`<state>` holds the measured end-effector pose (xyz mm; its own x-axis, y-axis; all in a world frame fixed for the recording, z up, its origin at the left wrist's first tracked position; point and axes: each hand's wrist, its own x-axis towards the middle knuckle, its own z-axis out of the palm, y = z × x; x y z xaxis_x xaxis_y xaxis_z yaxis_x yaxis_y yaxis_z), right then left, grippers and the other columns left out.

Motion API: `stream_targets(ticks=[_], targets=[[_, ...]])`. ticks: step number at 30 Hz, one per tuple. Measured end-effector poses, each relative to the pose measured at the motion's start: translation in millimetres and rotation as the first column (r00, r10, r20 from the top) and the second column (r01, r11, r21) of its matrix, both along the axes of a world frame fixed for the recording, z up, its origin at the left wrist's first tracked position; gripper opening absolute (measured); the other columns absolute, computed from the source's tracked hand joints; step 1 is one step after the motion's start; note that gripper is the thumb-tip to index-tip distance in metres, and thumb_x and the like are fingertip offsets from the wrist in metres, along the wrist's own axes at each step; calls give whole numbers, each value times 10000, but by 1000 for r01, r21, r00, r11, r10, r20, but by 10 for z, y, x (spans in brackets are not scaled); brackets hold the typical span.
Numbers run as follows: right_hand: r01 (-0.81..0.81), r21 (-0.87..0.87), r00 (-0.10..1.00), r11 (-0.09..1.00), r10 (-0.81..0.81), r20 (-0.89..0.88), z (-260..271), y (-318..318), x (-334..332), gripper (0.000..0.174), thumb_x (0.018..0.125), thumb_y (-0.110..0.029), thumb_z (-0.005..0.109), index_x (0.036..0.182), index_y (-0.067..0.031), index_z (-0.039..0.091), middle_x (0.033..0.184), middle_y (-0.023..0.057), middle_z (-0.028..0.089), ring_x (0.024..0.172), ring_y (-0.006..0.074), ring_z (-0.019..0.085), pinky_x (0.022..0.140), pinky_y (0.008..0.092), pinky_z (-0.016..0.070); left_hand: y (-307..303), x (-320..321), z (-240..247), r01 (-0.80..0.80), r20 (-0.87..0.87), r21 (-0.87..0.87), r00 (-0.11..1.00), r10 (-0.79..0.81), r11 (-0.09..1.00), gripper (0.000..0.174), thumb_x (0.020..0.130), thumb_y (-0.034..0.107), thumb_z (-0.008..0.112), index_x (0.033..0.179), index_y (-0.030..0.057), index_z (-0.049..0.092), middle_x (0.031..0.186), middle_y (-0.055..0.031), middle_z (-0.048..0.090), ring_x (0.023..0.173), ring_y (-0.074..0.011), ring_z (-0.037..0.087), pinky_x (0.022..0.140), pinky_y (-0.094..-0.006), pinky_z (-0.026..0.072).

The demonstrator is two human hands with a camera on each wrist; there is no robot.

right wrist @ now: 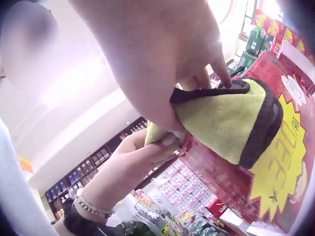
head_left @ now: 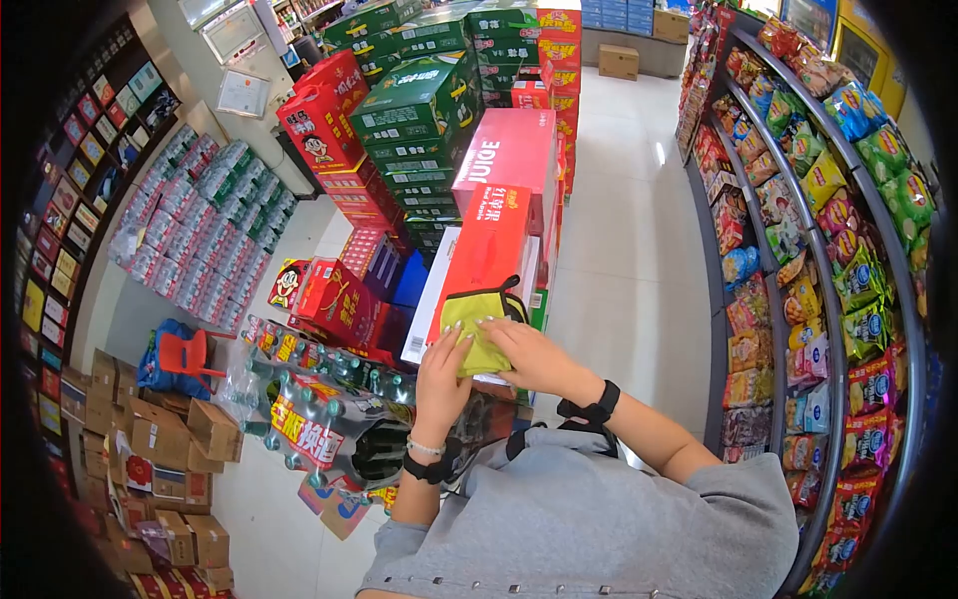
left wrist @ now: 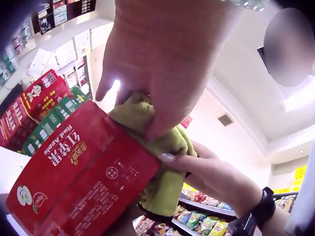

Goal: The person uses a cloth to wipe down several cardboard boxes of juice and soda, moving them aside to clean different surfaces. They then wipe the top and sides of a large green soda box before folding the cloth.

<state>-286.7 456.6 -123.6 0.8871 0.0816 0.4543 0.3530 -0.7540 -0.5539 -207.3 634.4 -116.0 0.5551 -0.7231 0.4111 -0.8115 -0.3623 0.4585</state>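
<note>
A yellow-green cloth (head_left: 473, 308) with black edging lies over the near end of a red carton (head_left: 485, 240) in the head view. My left hand (head_left: 442, 379) grips its left part; my right hand (head_left: 541, 359) holds the right part, close beside the left. In the left wrist view the cloth (left wrist: 165, 194) is bunched at the edge of the carton (left wrist: 81, 172), with the right thumb pressing into it. The right wrist view shows a flap of cloth (right wrist: 221, 120) hanging from the right hand (right wrist: 152, 54), beside a yellow star-shaped sign (right wrist: 280, 162).
Stacked green cartons (head_left: 419, 105) and a pink juice carton (head_left: 514, 155) stand beyond. Wrapped bottles (head_left: 309, 419) are at the left, near a red stool (head_left: 183, 351) and brown boxes (head_left: 160, 439). Snack shelves (head_left: 798, 250) line the right side, across an aisle (head_left: 619, 250).
</note>
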Motion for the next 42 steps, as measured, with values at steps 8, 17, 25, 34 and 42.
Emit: stream_targets(ticks=[8,17,25,34,42], targets=[[135,-23,988,991,-137,-66,-90,-6,197,501,719,-39,631,1210,-52,532,1204,129,574,1172,270,502,1032,436,335,-128,79,-3,-35,4,-31,999,35,999,453,716,-17,628,1165,24,580,1293,-173,512,1206,-350,469,1007,-411,379],[-40,70,977,997,54,-206,140,-134,-1,383,729,-40,605,1110,-73,600,1034,127,642,975,303,595,1030,422,353,-129,-195,244,-58,-33,24,998,59,998,365,727,32,636,1090,22,608,1021,-184,625,960,-353,587,826,-400,475],[-130,183,992,974,127,23,535,-476,-385,374,697,-54,624,1069,-88,607,949,104,642,918,294,601,911,393,446,-373,-752,590,-137,-211,-31,969,128,990,325,727,40,623,1049,8,608,805,-191,633,741,-347,635,652,-375,492],[-39,352,996,935,64,-61,492,-1428,-790,343,681,-38,645,1019,-70,598,932,100,638,895,300,593,796,382,470,-1363,-1047,721,-58,-256,-1,965,56,998,244,746,54,621,985,6,630,770,-191,626,719,-340,638,627,-370,488],[35,439,982,898,51,-183,490,-2124,-1166,343,691,-24,624,1031,-47,591,940,124,631,890,307,604,788,370,484,-2120,-1144,643,19,-203,-10,979,-20,1000,247,735,75,643,981,50,647,755,-165,628,679,-322,628,590,-374,482]])
